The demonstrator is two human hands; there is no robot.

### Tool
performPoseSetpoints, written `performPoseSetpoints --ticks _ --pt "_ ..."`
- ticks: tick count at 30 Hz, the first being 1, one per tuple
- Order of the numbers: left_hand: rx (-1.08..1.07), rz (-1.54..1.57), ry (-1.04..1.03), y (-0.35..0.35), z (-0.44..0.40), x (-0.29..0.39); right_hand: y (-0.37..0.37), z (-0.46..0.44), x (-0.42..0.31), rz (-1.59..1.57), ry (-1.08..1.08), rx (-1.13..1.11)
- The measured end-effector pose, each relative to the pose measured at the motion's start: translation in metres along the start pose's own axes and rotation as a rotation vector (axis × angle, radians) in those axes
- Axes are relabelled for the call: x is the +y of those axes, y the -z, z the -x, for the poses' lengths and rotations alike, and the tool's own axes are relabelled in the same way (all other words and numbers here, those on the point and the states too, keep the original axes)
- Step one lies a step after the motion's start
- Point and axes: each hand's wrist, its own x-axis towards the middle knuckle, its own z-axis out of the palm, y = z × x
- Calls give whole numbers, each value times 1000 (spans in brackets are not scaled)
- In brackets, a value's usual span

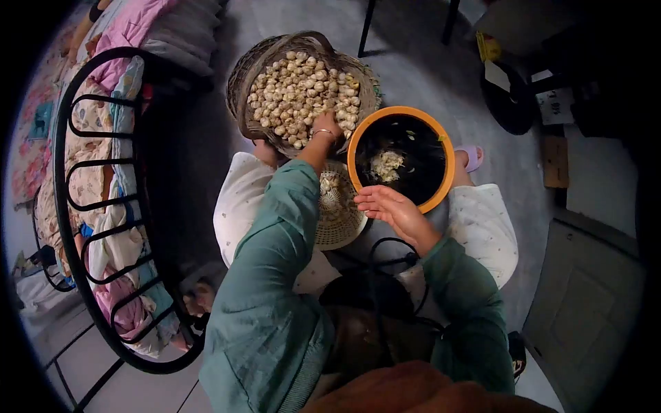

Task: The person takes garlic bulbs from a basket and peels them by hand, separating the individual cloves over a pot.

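A wicker basket (237, 103) with a tall handle holds many pale garlic bulbs (292, 93). My left hand (328, 126), with a bracelet at the wrist, reaches in at the basket's near right side; its fingertips are hidden among the bulbs. To the right is a black tub with an orange rim (446, 148), holding pale peelings or cloves (387, 166). Palm up, my right hand (394, 208) is at the tub's near left edge, fingers stretched out and nothing visible in it. Between my legs, a cream perforated basket (348, 230) holds some pale pieces (330, 186).
At the left is a black metal bed frame (65, 172) with bedding (103, 227). My legs flank the tub and perforated basket. A black cable (385, 242) lies near my lap. Dark furniture legs (367, 27) stand beyond the tub, and a grey door panel (578, 289) is at the right.
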Motion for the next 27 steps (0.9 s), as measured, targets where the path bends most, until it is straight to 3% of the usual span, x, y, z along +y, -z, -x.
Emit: performPoseSetpoints --ticks 1,8,11,12,14,15,18,20,22,26,27 --pt "-87 -2 67 13 6 6 0 0 0 -1 -2 3" --pt "-168 -158 65 46 21 15 -1 4 -8 19 34 34" --pt "95 341 172 70 36 29 -3 9 -23 37 92 83" --pt "98 340 168 70 30 31 -1 9 -29 47 121 124" --pt "-160 1195 184 83 20 39 22 -2 -28 66 199 162" --pt "-162 1182 170 92 25 48 25 -4 -28 72 222 185" --pt "-607 1409 67 135 54 92 38 -9 -30 78 333 241" --pt "-688 1344 23 161 88 118 48 -18 -31 79 410 271" --pt "-889 1324 -74 175 118 133 49 -25 -33 599 756 484" --pt "-823 1104 -114 182 173 144 24 -1 -51 691 844 545" --pt "-853 1153 -170 183 180 146 20 6 -55 639 760 427"
